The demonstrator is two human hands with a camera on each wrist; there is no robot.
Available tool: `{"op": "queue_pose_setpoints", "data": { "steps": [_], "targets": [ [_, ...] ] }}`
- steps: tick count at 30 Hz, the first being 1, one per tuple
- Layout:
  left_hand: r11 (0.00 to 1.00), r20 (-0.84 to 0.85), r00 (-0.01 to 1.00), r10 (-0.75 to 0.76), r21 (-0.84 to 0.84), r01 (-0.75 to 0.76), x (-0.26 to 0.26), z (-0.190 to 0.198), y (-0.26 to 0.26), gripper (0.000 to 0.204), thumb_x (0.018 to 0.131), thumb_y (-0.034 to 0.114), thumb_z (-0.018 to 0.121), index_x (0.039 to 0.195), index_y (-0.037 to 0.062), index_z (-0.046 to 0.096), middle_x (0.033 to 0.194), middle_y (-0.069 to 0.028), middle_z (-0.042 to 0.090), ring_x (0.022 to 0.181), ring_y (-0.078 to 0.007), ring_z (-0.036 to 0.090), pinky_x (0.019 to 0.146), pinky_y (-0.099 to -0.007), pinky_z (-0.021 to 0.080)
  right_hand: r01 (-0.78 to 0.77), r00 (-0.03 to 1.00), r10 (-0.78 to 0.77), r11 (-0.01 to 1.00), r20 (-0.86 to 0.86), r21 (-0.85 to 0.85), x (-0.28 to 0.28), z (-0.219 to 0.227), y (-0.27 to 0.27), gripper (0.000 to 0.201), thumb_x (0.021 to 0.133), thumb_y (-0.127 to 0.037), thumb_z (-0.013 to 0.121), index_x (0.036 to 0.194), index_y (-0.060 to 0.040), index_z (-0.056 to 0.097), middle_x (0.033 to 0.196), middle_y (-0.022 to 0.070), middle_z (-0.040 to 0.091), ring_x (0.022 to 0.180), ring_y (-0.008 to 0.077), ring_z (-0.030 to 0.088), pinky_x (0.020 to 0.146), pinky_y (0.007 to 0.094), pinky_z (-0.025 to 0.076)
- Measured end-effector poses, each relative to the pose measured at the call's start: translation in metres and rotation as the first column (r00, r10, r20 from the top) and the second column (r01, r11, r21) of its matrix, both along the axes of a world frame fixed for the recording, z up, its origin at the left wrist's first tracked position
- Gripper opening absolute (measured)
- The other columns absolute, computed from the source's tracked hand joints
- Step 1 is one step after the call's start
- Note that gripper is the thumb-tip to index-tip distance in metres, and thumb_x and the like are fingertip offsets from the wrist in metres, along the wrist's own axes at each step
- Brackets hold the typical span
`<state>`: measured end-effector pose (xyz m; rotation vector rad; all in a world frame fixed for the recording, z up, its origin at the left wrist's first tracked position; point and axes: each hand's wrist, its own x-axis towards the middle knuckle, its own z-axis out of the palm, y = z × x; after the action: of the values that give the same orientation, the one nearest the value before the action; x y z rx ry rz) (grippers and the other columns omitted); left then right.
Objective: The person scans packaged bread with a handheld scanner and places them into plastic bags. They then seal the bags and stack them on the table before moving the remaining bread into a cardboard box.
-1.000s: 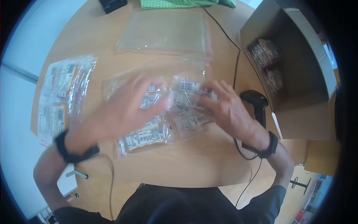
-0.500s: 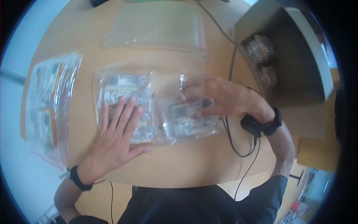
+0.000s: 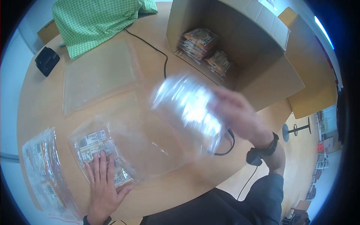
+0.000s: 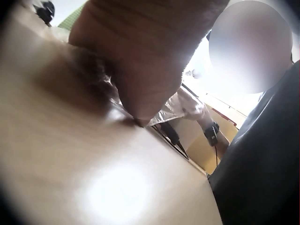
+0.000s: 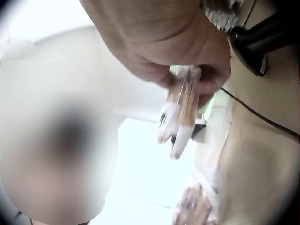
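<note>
My left hand (image 3: 103,187) lies with spread, straight fingers on clear-wrapped packets (image 3: 93,140) with printed barcode labels. They sit at the left end of a large clear plastic bag (image 3: 150,135) spread on the table. My right hand (image 3: 240,114) holds shiny clear-wrapped packets (image 3: 189,107) up above the bag's right side, blurred by motion. Seen from the right wrist, thumb and fingers pinch the packets (image 5: 180,112) by one edge, and two thin slabs show side by side. In the left wrist view, the left hand (image 4: 140,61) covers most of what lies beneath it.
An open cardboard box (image 3: 258,82) at the back right contains stacked packets (image 3: 200,39). Another filled bag (image 3: 43,168) lies far left. Flat clear bags (image 3: 99,73) lie behind, near a green checked cloth (image 3: 97,22) and a black device (image 3: 47,61). A black scanner (image 5: 253,47) with a cable stands near the right hand.
The right hand has picked up packets from the bag's right part and raised them. The left hand first came down on the left packets and stays there. The head view has turned right.
</note>
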<state>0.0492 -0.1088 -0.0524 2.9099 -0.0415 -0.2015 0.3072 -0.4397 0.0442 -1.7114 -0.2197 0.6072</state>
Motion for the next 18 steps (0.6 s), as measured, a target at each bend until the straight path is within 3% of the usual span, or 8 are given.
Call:
{"op": "queue_pose_setpoints", "data": {
  "steps": [2,6,7,8,9,10,11,18],
  "targets": [
    [0.998,0.047,0.997,-0.057,0.019,0.056,-0.002,-0.003,0.001,0.101,0.095,0.057,0.067,0.163,-0.006,0.027,0.172,-0.0303,0.02,0.16,-0.0523,0.013,0.124,-0.074,0.005,0.359,0.933,-0.324,0.835,-0.154,0.418,0.035,-0.019,-0.019,0.026,0.108,-0.02,0.06,0.122,0.0019,0.063,0.116,0.0062,0.071,0.106,0.0198,0.069,0.093,0.0399,0.055],
    [0.996,0.012,0.996,-0.091,-0.005,0.091,-0.001,-0.001,0.005,0.097,0.1,0.059,0.061,0.166,-0.0009,0.022,0.174,-0.0282,0.016,0.161,-0.0501,0.009,0.126,-0.0713,0.003,0.672,0.668,-0.73,0.511,-0.143,0.536,0.124,-0.067,-0.038,0.021,0.106,-0.01,0.056,0.12,0.0034,0.063,0.118,0.01,0.07,0.106,0.0276,0.069,0.097,0.0491,0.055],
    [0.992,0.007,0.992,-0.122,-0.013,0.122,0.0,0.0,0.005,0.097,0.099,0.058,0.063,0.167,0.0011,0.023,0.174,-0.0278,0.016,0.161,-0.05,0.009,0.126,-0.0715,0.003,0.569,0.674,-0.456,0.822,0.581,-0.014,0.143,-0.08,-0.059,0.024,0.104,-0.011,0.058,0.121,0.0045,0.062,0.117,0.0125,0.07,0.105,0.0291,0.069,0.096,0.0482,0.055],
    [0.989,-0.004,0.989,-0.146,-0.027,0.146,-0.001,0.0,0.005,0.097,0.098,0.057,0.065,0.167,0.0031,0.023,0.174,-0.0274,0.015,0.162,-0.0499,0.009,0.126,-0.0718,0.003,0.567,0.559,0.283,0.555,0.779,-0.608,0.16,-0.091,-0.077,0.027,0.102,-0.013,0.06,0.122,0.0056,0.061,0.116,0.0149,0.07,0.104,0.0307,0.069,0.095,0.0474,0.055],
    [0.989,-0.01,0.989,-0.146,-0.025,0.145,-0.002,0.002,0.004,0.097,0.098,0.057,0.065,0.167,0.0031,0.023,0.174,-0.0274,0.015,0.162,-0.0499,0.009,0.126,-0.0718,0.003,0.563,0.563,0.281,0.558,0.777,-0.61,0.179,-0.098,-0.073,0.027,0.102,-0.013,0.06,0.122,0.0056,0.061,0.116,0.0149,0.07,0.104,0.0307,0.069,0.095,0.0474,0.055],
    [0.987,-0.008,0.987,-0.159,-0.012,0.159,-0.001,0.003,0.004,0.101,0.094,0.058,0.069,0.166,0.0021,0.026,0.174,-0.0287,0.015,0.16,-0.0521,0.01,0.124,-0.0741,0.006,0.512,0.75,-0.326,0.837,0.576,-0.193,0.198,-0.101,-0.064,0.032,0.1,-0.016,0.063,0.124,0.006,0.061,0.117,0.0169,0.069,0.105,0.0305,0.069,0.095,0.0444,0.055],
    [0.985,-0.007,0.985,-0.171,0.0,0.171,-0.001,0.004,0.003,0.105,0.09,0.059,0.074,0.164,0.0011,0.028,0.173,-0.0299,0.015,0.159,-0.0542,0.011,0.123,-0.0765,0.008,0.596,0.786,-0.618,0.748,-0.023,0.293,0.207,-0.104,-0.058,0.038,0.098,-0.019,0.066,0.125,0.0064,0.061,0.117,0.0189,0.069,0.106,0.0304,0.068,0.095,0.0413,0.055],
    [0.979,-0.059,0.978,0.199,0.062,-0.196,-0.016,0.016,-0.002,0.129,0.077,0.07,0.08,0.169,0.0044,0.017,0.173,-0.0336,0.005,0.16,-0.0556,0.004,0.125,-0.0722,0.008,0.602,0.684,-0.402,0.782,0.608,-0.161,0.141,-0.068,-0.034,0.043,0.11,-0.025,0.057,0.141,0.0047,0.058,0.127,0.0125,0.068,0.118,0.0232,0.065,0.104,0.0351,0.05]
  ]
}}
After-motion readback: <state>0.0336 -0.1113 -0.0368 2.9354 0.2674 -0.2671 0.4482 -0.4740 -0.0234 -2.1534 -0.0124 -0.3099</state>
